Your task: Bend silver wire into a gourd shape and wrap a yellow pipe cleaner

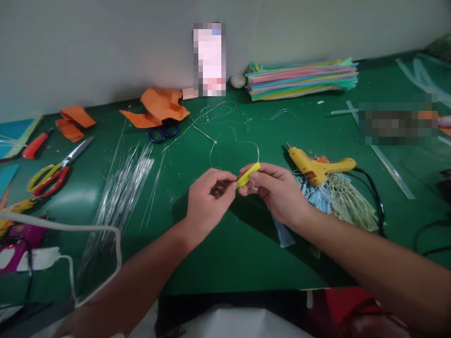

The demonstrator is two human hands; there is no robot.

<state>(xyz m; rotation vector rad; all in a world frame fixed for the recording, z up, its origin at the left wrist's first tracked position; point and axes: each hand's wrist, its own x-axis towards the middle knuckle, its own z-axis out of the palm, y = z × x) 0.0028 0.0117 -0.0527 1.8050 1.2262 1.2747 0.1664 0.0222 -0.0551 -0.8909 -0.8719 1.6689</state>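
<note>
A short yellow folded strip [248, 175], its material hard to make out, is stretched between my two hands above the green table. My left hand [213, 188] pinches its lower-left end with thumb and forefinger. Thumb and fingers of my right hand [273, 185] close on its upper-right part. From near that end a thin pale wire [258, 151] curls up and back over the table. Blue tassels [283, 232] and pale green tassels [355, 199] lie beside my right wrist, partly hidden. A yellow hot glue gun [317, 165] rests on them, nozzle pointing back left.
Left of my hands lie a bundle of thin wires [123, 192] and scissors [58, 173]. Orange paper [160, 107] covers part of blue-handled scissors [164, 132]. At the back stand a blurred phone [210, 58] and lie colourful strips [301, 80]. A white cable [118, 249] crosses the left forearm.
</note>
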